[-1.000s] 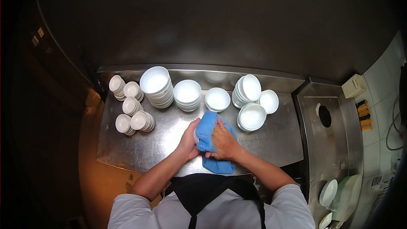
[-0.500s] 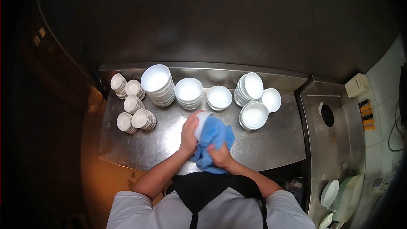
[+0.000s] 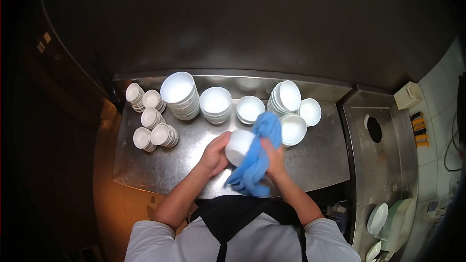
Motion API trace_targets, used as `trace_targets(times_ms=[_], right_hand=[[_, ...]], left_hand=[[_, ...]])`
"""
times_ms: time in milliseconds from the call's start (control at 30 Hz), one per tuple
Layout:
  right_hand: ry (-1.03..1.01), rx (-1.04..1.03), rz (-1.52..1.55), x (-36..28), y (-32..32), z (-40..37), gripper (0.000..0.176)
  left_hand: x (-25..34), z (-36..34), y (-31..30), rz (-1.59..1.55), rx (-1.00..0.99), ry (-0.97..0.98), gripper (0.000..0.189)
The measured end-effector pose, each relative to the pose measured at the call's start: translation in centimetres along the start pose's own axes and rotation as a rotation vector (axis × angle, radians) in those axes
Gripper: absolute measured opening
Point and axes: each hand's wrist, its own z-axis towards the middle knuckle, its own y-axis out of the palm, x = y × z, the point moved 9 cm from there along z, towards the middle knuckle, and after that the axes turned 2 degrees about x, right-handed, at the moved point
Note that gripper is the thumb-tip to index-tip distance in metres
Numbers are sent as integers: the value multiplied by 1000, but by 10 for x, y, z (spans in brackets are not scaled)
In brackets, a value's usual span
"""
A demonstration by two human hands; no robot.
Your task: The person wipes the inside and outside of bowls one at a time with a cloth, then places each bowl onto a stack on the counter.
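Observation:
Over the middle of the steel counter, my left hand (image 3: pixel 215 154) grips a white bowl (image 3: pixel 239 146) by its left side. The bowl is turned so its outer wall shows. My right hand (image 3: pixel 275 157) is closed on a blue cloth (image 3: pixel 255 165), which lies against the bowl's right side and hangs down below it. Behind the bowl stand a short stack of white bowls (image 3: pixel 251 108) and a taller stack (image 3: pixel 215 102). Just right of the cloth is another stack of bowls (image 3: pixel 293 128).
Small bowls (image 3: pixel 160 135) stand in several stacks at the counter's left. The tallest stack (image 3: pixel 179 92) is beside them. More bowls (image 3: pixel 309 111) stand at the right. A steel sink unit (image 3: pixel 374 165) adjoins the counter, with an oval dish (image 3: pixel 377 219) near its front.
The bowl has turned so its outside shows, and the cloth has moved from over its mouth to its right side. My right hand has moved up and to the right.

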Motion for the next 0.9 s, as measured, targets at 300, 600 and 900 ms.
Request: trace_targets(times_ms=[300,600,900], right_hand=[[-622,-221,-669,-14,4,-15,55],[19,-6,-151,13,-3,34,49],[386,-34,213,62,2,12,40]], left_hand=[[23,-7,-1,182,36,201,29],[16,-37,62,1323,17,523,16],[66,-13,92,1669,-77,1219,25]])
